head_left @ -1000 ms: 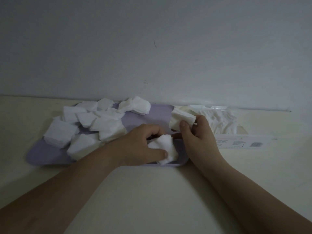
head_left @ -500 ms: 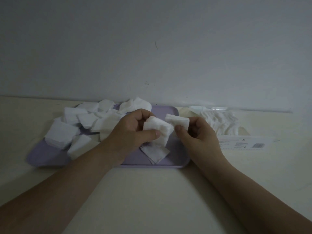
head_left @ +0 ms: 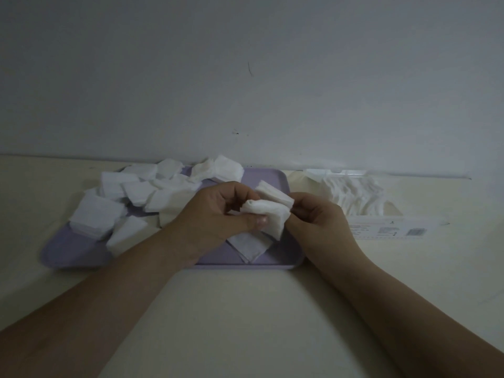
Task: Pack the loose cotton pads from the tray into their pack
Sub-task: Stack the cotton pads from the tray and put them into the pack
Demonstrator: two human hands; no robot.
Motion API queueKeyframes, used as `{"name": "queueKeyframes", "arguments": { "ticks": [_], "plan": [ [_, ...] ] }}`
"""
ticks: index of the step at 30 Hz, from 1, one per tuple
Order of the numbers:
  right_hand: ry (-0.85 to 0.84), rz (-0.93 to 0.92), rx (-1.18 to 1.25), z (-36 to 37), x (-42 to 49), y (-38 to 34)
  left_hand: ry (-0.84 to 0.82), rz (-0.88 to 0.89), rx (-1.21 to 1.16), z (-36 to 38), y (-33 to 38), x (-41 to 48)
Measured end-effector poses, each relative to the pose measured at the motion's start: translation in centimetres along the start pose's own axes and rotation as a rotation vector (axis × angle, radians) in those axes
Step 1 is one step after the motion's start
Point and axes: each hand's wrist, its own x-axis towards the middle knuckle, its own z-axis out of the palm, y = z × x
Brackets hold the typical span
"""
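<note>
A lilac tray (head_left: 278, 181) lies on the cream table against the wall. Several white square cotton pads (head_left: 95, 214) are piled over its left half, and a few flat pads (head_left: 249, 244) lie near its front edge. Above the tray's right half, my left hand (head_left: 215, 216) pinches a small stack of pads (head_left: 268, 214) between thumb and fingers. My right hand (head_left: 316, 216) grips a second stack of pads (head_left: 274, 193) just behind it, and the two stacks touch. The clear plastic pack (head_left: 381, 227), part-filled with pads, lies right of the tray.
The wall rises directly behind the tray and the pack. Bare cream tabletop (head_left: 245, 309) stretches in front of the tray, between my two forearms.
My left hand lifted a stack of pads off the tray's front edge and brought it up against the stack in my right hand. A few pads stayed lying on the tray.
</note>
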Motion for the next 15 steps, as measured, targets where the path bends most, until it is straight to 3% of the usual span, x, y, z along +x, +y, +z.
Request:
{"name": "queueKeyframes", "arguments": {
  "ticks": [7, 13, 15],
  "plan": [
    [-0.086, -0.058, -0.001, 0.1, -0.2, -0.4, 0.086, 0.036, 0.076, 0.1, 0.1, -0.1],
    [-0.186, 0.056, 0.127, -0.2, -0.2, -1.0, 0.109, 0.047, 0.084, 0.3, 0.4, -0.3],
    [-0.180, 0.000, 0.032, 0.1, -0.4, -1.0, 0.111, 0.055, 0.106, 0.4, 0.4, -0.3]
  ]
}}
